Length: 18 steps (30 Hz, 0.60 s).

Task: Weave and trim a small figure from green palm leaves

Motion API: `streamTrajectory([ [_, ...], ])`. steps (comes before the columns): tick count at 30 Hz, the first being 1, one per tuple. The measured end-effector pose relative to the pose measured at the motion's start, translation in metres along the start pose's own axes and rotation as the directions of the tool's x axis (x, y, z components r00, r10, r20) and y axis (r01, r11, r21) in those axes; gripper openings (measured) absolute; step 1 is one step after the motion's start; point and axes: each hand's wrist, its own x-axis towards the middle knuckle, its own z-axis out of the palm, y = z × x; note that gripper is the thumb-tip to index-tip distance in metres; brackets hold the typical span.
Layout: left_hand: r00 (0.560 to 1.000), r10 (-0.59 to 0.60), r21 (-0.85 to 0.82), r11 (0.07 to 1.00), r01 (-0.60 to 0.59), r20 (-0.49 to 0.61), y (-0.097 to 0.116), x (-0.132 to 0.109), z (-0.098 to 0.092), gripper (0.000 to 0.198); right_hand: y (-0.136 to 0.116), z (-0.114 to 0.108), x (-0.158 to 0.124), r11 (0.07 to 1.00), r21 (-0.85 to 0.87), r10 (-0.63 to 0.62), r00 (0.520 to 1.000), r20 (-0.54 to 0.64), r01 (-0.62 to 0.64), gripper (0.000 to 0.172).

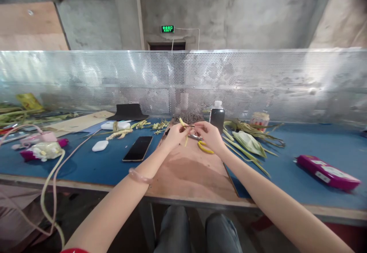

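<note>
My left hand (175,135) is closed in a pinch on a pale yellow plant strip (186,141), whose ends stick out above and below the fingers. A thin dark strand (189,126) runs from there to my right hand (210,133), where the fingertips pinch it. Both hands hover over a light wooden board (186,176), close together. Below my right hand lie yellow handles (205,148), apparently of scissors; their other end is partly hidden by the hand. Behind the hands sits a heap of grey-brown cord-like material (187,117).
To the left lie a phone (138,149), a white case (100,146), plant scraps (122,133) and cables (56,176). On the right are green leaves (249,144), a bottle (218,118), a jar (259,120) and a magenta pack (327,172). A perforated metal partition (129,77) stands behind.
</note>
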Motion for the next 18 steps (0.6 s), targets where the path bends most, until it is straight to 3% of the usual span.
streamTrajectory([
  [4,0.999,0.029,0.066,0.997,-0.028,-0.022,0.005,-0.002,0.0,0.021,-0.002,0.006,-0.005,0.999,-0.015,-0.043,0.999,-0.026,0.042,0.024],
  [10,0.999,0.018,0.084,0.996,-0.02,0.028,0.01,-0.003,0.002,0.025,-0.007,0.008,-0.008,0.999,-0.017,-0.043,0.994,-0.104,0.041,0.021],
  [15,0.999,0.005,0.027,1.0,-0.007,0.049,0.013,-0.004,0.003,0.029,-0.011,0.002,-0.007,0.988,-0.111,-0.136,0.933,-0.333,0.105,0.022],
  [18,0.999,0.011,0.044,0.999,-0.013,0.036,0.015,-0.006,0.004,0.029,-0.012,-0.002,-0.007,0.954,-0.238,-0.253,0.911,-0.325,0.18,0.02],
])
